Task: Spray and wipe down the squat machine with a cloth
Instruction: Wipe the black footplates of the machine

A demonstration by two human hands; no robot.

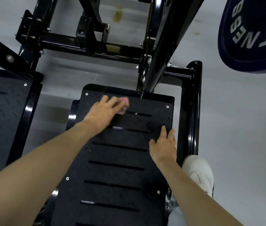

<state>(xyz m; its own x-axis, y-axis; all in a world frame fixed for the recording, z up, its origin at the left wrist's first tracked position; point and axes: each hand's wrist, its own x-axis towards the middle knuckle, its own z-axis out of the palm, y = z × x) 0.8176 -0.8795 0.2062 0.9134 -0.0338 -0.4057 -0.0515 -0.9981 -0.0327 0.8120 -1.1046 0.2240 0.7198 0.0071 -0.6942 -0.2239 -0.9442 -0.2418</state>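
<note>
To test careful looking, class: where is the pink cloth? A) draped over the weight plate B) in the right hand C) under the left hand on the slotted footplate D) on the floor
C: the pink cloth peeks out from under the left hand on the footplate; the right hand holds nothing.

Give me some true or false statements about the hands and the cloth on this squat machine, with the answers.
1. The left hand presses a pink cloth onto the foot plate. True.
2. The right hand holds a spray bottle. False: it rests on the foot plate with straight fingers, holding nothing.
3. The pink cloth is at the foot plate's near end. False: it is near the far end.
4. A weight plate with pale lettering hangs at the upper right. True.
5. A second foot plate lies to the left. True.
</note>
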